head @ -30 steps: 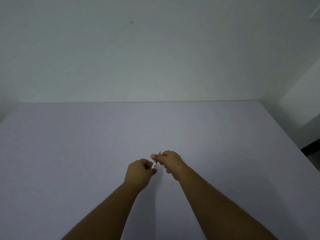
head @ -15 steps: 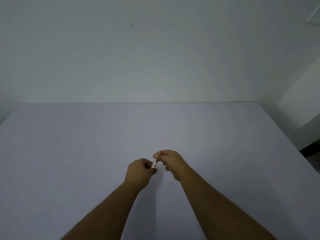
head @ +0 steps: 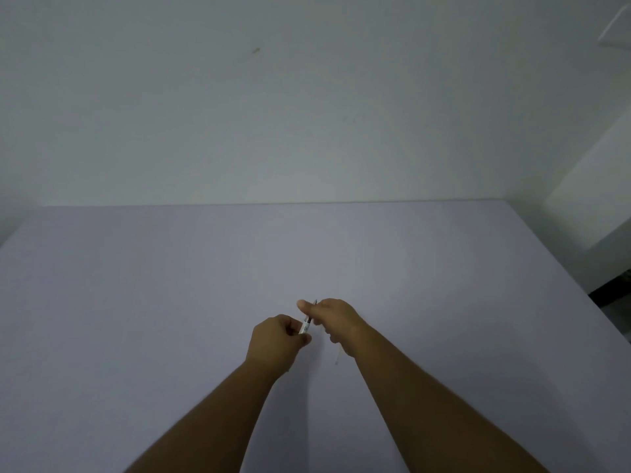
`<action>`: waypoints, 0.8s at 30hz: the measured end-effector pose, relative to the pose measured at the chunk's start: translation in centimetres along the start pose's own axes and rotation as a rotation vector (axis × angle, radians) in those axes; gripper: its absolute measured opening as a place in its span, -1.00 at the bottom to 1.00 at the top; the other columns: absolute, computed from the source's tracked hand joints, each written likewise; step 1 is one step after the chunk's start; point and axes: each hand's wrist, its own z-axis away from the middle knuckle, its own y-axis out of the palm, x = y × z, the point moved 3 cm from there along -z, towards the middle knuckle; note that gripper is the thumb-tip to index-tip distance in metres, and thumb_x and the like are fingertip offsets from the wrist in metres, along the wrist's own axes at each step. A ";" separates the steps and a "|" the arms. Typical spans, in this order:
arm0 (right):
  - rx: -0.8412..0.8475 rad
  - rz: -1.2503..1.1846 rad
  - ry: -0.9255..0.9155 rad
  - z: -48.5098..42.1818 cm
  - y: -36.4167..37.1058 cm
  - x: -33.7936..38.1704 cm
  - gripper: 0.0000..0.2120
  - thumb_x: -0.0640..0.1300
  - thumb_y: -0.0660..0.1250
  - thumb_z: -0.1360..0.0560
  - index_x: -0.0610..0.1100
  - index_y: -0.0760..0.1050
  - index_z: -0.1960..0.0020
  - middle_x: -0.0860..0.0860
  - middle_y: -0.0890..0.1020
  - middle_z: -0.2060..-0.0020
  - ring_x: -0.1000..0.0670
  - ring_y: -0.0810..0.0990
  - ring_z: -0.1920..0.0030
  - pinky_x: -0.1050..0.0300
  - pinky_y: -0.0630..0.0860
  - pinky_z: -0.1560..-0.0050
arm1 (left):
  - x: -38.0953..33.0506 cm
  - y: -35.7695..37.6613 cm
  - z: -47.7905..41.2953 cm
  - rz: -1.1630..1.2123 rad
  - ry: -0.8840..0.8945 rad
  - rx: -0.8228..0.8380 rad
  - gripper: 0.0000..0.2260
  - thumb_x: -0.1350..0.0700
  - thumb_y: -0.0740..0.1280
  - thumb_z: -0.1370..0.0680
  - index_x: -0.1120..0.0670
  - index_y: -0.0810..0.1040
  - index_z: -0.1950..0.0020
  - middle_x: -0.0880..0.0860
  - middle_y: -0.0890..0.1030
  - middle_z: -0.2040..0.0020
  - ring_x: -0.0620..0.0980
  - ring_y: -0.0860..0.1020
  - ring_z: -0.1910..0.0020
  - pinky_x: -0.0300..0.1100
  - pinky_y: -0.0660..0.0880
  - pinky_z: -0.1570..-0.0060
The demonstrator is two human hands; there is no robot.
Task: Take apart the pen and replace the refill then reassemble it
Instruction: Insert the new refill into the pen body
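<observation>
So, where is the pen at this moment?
In the head view the pen is held between both hands just above the table, near the centre: the left hand grips its near end, the right hand its far end.

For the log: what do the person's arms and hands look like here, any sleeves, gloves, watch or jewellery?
Both forearms enter from the bottom edge and are bare: no sleeves show in the frame. The left hand and the right hand wear no gloves. No watch, bracelet or ring can be seen on either wrist or on the visible fingers, though the dim light hides fine detail.
</observation>
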 end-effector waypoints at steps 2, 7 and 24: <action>0.048 -0.135 -0.030 0.1 -0.2 0.0 -0.84 0.08 0.35 -0.44 0.00 0.54 0.14 0.03 0.59 0.13 0.06 0.46 0.22 0.20 0.40 0.23 | -0.2 -0.2 -0.2 -0.001 0.002 -0.007 -0.88 0.10 0.44 -0.44 0.09 0.60 0.07 -0.02 0.58 0.27 -0.14 0.50 0.40 -0.38 0.36 0.53; -0.022 0.048 -0.007 -0.1 -0.5 0.0 -0.66 0.18 0.39 -0.37 -0.10 0.51 0.15 0.04 0.54 0.23 0.06 0.45 0.26 0.15 0.40 0.20 | -0.4 0.1 -0.2 -0.014 0.010 0.006 -0.89 0.11 0.44 -0.44 0.10 0.60 0.08 -0.01 0.58 0.27 -0.12 0.50 0.37 -0.33 0.41 0.44; -0.031 0.026 -0.018 -0.5 -1.1 -0.1 -0.74 0.14 0.37 -0.41 -0.06 0.50 0.24 0.07 0.56 0.27 0.05 0.48 0.24 0.17 0.40 0.22 | -0.7 0.3 -0.7 -0.024 0.008 0.019 -0.90 0.09 0.43 -0.44 0.07 0.59 0.09 -0.03 0.58 0.28 -0.14 0.50 0.41 -0.38 0.36 0.52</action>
